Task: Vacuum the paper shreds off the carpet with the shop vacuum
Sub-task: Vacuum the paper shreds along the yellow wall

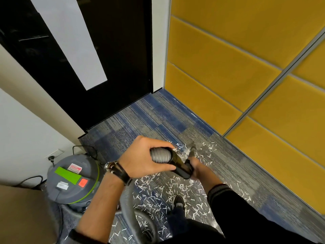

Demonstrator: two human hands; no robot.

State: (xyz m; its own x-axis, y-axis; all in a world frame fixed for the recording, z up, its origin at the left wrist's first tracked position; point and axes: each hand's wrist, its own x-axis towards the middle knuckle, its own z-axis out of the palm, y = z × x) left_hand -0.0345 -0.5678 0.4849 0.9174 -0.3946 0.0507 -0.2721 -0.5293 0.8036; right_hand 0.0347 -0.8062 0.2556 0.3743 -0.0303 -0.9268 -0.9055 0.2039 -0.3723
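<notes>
My left hand (140, 156) grips the grey ribbed hose (161, 155) where it joins the black wand (181, 166). My right hand (197, 169) holds the wand lower down, mostly hidden behind it. The wand's far end (192, 149) points down at the carpet and looks blurred. White paper shreds (158, 192) lie scattered over the blue-grey carpet (144, 118), from the wand tip back to my shoe (179, 201). The grey shop vacuum (72, 178) with green trim stands at the left by the wall, and its hose loops down under my left arm.
A black door (109, 67) closes the far side. Yellow padded wall panels (246, 76) run along the right. A wall outlet (54, 154) with a plugged cord sits behind the vacuum. A brown cardboard surface (21, 213) fills the lower left corner.
</notes>
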